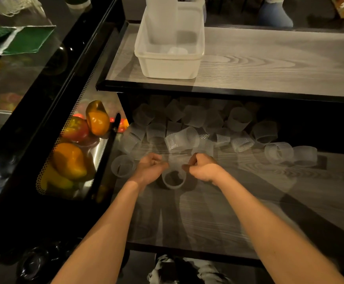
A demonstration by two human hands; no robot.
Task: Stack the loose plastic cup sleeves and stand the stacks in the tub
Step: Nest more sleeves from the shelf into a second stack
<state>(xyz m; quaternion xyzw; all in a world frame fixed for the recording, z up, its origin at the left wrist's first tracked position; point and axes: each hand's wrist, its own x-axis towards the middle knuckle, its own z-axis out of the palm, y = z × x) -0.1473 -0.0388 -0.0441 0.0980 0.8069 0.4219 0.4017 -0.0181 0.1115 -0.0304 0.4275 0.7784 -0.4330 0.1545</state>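
Our left hand (151,168) and right hand (202,168) both seemed to pinch one clear sleeve (174,178) over the table (208,212). A hard squeeze could bend it and make it slip, far from the tub (168,66).

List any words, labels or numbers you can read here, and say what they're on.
No text is readable.
Green packet, upper left: pale print, too blurred to read.
Tub and cup sleeves: no markings visible.
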